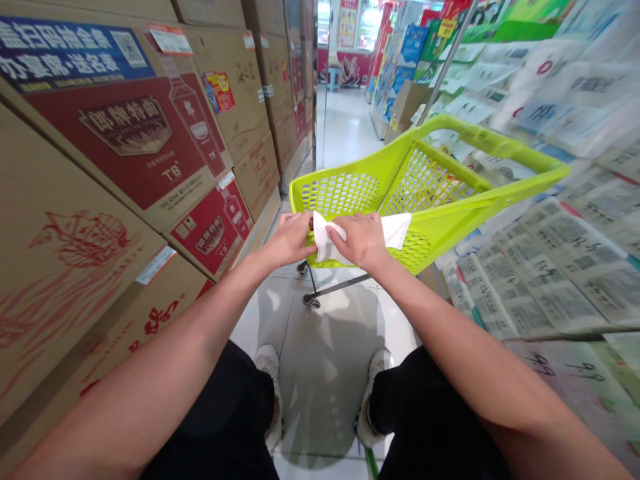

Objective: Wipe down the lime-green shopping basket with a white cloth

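Note:
A lime-green plastic shopping cart [440,233] stands in front of me, turned sideways, with its handle end at the right. My left hand [293,237] is closed around the corner of the basket's left end. Against the near rim, my right hand [361,237] presses a white cloth [399,230], its fingers bent over it. One end of the cloth sticks out to the right of that hand, and another part hangs between my two hands. Below the basket, the metal frame and a caster wheel [311,301] show.
Stacked cardboard cartons [135,133] line the left side. Packs of white tissue paper [555,247] are piled along the right. A tiled aisle [345,127] runs ahead between shelves, with a small blue stool [333,79] at its far end. My white shoes [270,363] stand on the floor below.

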